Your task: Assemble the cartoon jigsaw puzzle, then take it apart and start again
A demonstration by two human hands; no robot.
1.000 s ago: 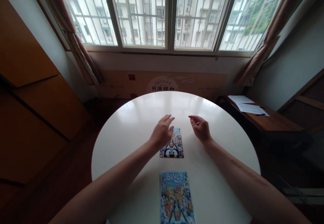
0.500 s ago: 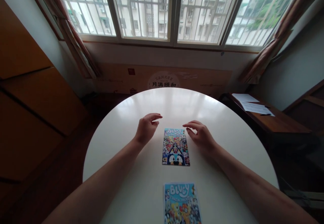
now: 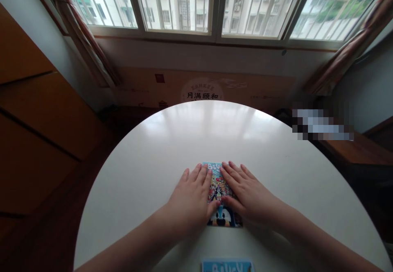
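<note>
A colourful Bluey card or booklet [image 3: 218,188] lies on the white round table [image 3: 132,173], its long sides partly covered by both hands. My left hand [image 3: 193,198] rests flat on its left edge, fingers stretched away from me. Across from it, my right hand [image 3: 245,190] lies flat over the right edge, fingers spread a little. The two thumbs nearly meet above the dog face printed near the bottom. A second Bluey item [image 3: 227,266] is cut off by the lower frame edge, nearer to me.
Beyond the table stands a long cardboard box [image 3: 135,85] under the barred windows. On the right is a brown side table [image 3: 365,149] with a blurred-out patch over it. Orange-brown cabinets [image 3: 33,141] stand at the left.
Both hands have come down and inward from beside the upper part of the card, and now lie flat on it. The view has shifted, so the second item shows less.
</note>
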